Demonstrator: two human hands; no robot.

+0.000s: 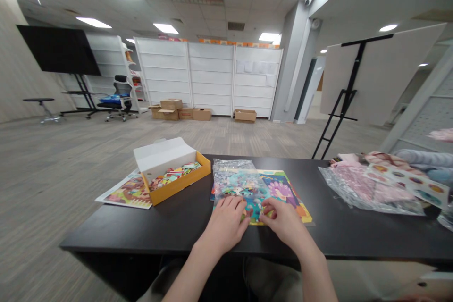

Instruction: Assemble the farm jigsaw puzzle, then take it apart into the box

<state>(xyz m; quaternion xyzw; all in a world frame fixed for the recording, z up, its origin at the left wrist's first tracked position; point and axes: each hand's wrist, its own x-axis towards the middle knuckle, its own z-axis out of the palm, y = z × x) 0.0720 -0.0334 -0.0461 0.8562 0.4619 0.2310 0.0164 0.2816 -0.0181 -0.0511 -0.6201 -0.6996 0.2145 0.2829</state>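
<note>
A clear plastic bag [235, 174] with puzzle pieces in it lies over a colourful picture sheet [283, 191] on the dark table. My left hand [228, 219] rests palm down at the bag's lower edge, its fingers spread over the bag and sheet. Just right of it, my right hand [281, 219] is closed, with thumb and fingertips pinched near a small pale piece at the bag's edge. What exactly the pinch holds is too small to make out.
An open yellow box [180, 185] of puzzle pieces stands at the left, partly over another picture sheet [129, 191]. Plastic-wrapped pink items [375, 186] and a strip of round stickers lie at the right. The black table [148, 231] has its front edge near my body.
</note>
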